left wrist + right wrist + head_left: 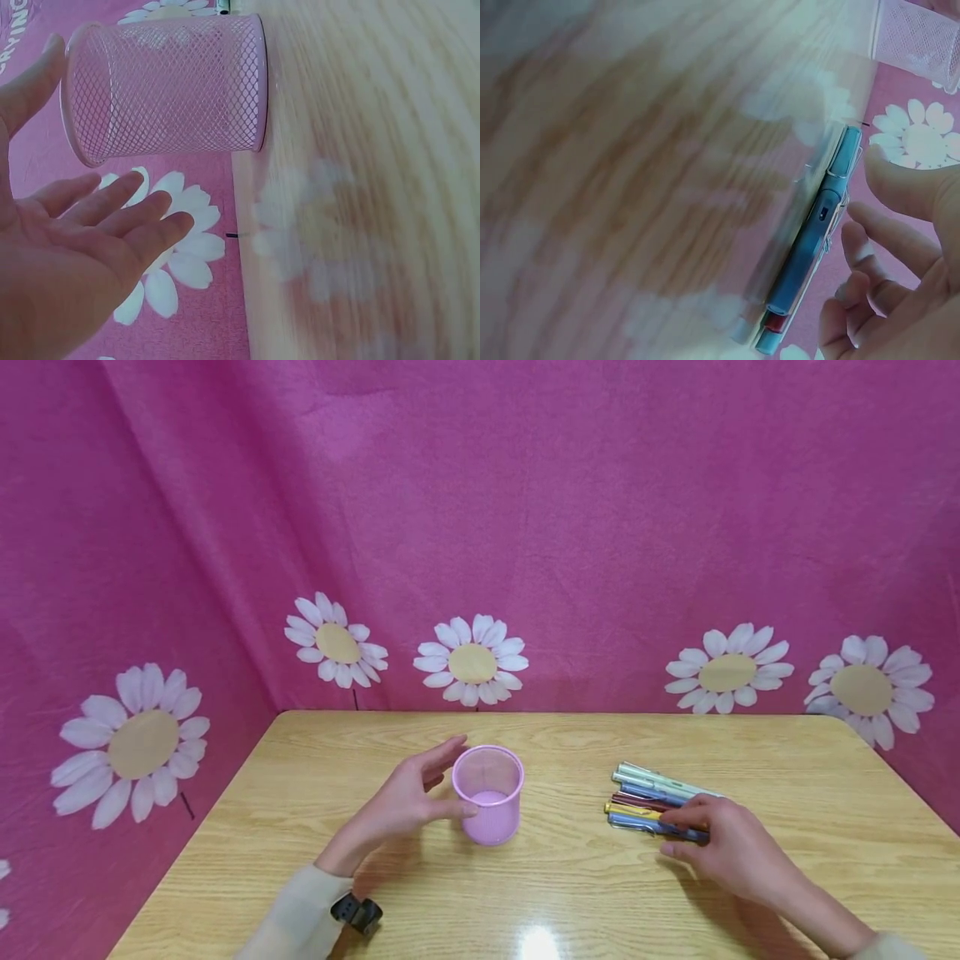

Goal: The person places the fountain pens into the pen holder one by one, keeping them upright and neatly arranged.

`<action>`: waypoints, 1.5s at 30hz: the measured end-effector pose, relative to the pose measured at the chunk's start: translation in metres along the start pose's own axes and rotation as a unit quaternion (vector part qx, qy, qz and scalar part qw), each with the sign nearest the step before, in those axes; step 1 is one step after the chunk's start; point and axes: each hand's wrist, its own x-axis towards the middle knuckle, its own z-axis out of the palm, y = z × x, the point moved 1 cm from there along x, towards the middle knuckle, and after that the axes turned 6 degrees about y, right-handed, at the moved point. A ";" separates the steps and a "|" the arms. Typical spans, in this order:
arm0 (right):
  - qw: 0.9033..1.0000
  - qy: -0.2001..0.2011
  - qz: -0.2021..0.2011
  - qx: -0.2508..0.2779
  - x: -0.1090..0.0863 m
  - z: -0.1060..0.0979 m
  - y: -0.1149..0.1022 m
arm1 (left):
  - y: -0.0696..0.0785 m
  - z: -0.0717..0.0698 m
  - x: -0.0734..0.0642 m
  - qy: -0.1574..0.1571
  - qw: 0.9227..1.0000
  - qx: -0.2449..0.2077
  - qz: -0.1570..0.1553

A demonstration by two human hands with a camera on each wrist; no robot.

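Note:
A pink mesh pen cup (492, 825) stands upright near the middle of the table. My left hand (407, 795) is spread at its left side, thumb at the front of the rim and fingers behind. In the left wrist view the fingers extend beside the mesh without curling round it. Several pens lie side by side to the right, including a yellow pen (633, 811) and a blue pen (806, 247) at the near edge. Over their right ends is my right hand (731, 847), its thumb and fingers apart and loosely bent, close alongside the blue pen in the right wrist view.
The light wooden table (570, 877) has its far edge against a pink cloth (600, 543) printed with white daisies. More of the cloth hangs along the left side. A dark watch-like band (357, 912) is at my left wrist.

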 end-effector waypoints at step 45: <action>0.997 0.006 0.031 0.068 0.000 0.016 -0.010 | -0.008 0.001 0.007 -0.055 0.994 -0.090 -0.023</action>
